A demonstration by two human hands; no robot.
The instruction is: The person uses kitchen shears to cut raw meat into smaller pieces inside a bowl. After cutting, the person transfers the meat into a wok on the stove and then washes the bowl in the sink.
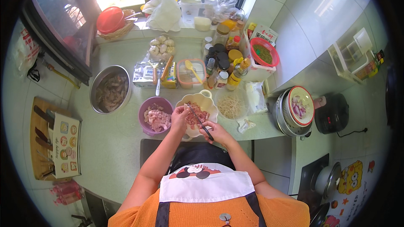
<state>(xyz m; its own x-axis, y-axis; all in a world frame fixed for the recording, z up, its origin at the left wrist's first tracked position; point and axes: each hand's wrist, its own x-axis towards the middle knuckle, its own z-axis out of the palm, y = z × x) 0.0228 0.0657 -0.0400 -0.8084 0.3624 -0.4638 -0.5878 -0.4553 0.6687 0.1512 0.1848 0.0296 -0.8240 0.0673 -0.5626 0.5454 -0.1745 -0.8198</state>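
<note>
A cream scalloped bowl with two handles stands at the counter's front, holding small cut pieces of pinkish meat. Over its left side, my left hand is closed in a pinch on a small pale piece of meat. My right hand, at the bowl's lower right, grips a slim black-handled knife; its narrow blade slants up to my left fingertips. Just left of the bowl, a purple bowl holds larger lumps of pink meat.
A steel bowl of greyish seafood-like pieces sits left. Behind are garlic bulbs, a lidded container with a yellow spoon and several seasoning bottles. Pale shreds lie right; stacked steel pots stand farther right. A knife block is far left.
</note>
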